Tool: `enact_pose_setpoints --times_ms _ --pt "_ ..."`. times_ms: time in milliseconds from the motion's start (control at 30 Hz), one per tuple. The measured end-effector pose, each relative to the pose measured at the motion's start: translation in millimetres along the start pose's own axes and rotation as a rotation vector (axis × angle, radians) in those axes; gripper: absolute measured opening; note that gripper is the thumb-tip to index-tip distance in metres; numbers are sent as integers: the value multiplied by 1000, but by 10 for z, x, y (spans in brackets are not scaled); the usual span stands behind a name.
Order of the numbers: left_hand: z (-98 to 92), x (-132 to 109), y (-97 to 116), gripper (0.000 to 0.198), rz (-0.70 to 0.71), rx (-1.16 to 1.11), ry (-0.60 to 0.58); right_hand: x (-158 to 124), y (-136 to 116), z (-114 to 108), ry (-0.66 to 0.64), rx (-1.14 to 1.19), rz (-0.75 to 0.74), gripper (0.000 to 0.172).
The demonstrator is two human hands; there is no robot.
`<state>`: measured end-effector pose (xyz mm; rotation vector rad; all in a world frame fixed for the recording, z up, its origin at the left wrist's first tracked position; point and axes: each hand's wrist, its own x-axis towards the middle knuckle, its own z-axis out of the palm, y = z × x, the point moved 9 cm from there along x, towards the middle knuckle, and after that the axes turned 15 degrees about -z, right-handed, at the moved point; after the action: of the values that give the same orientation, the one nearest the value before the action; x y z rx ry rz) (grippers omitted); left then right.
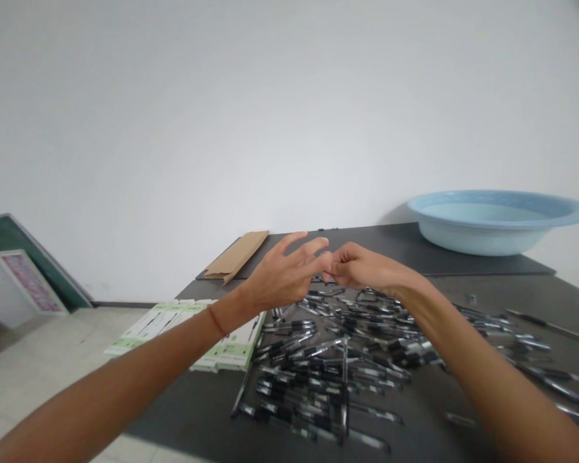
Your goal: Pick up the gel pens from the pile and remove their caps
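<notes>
My left hand and my right hand meet in the air above a spread of black-and-clear pens. The forefinger and thumb side of the left hand reaches to the right hand's fingertips, while its other fingers fan outward. On the right hand the fingers are curled into a pinch. Whatever lies between the fingertips is hidden or too small to name. The loose pens lie in many directions on the dark table, beneath and around both forearms.
White-and-green pen boxes lie at the table's left edge, partly behind my left forearm. A brown paper envelope rests at the back left. A light blue basin stands at the back right by the wall. Framed boards lean at far left.
</notes>
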<state>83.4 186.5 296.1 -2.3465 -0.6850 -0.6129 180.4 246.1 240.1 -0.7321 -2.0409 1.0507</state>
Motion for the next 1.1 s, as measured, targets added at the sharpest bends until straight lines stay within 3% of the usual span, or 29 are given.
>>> enact_pose_setpoints --times_ms 167,267,367,433,567,667,833,967,1100 --pt "-62 -15 27 24 4 67 75 -4 113 72 -31 159 73 29" --pt "-67 5 28 26 2 47 52 -15 77 84 -38 186 76 31" --pt "-60 40 -33 22 -34 17 9 -30 -33 65 -78 61 11 32" --pt "-18 50 -170 17 -130 -9 -34 -53 -122 -68 -34 -127 -50 29" --pt "198 -101 -652 64 -487 -227 -125 -216 -226 -517 111 -381 -55 27" --pt "417 -272 -838 56 -636 -408 -198 -338 -259 -709 79 -439 -41 30" --pt "397 -126 -537 39 -515 -616 -239 -314 -204 -431 -161 -394 -30 29" --pt "372 72 -187 31 -353 -612 -343 -215 -182 -213 -212 -423 -68 28" --pt "420 87 -85 27 -264 -550 -326 -211 -168 -155 -227 -430 -62 25"
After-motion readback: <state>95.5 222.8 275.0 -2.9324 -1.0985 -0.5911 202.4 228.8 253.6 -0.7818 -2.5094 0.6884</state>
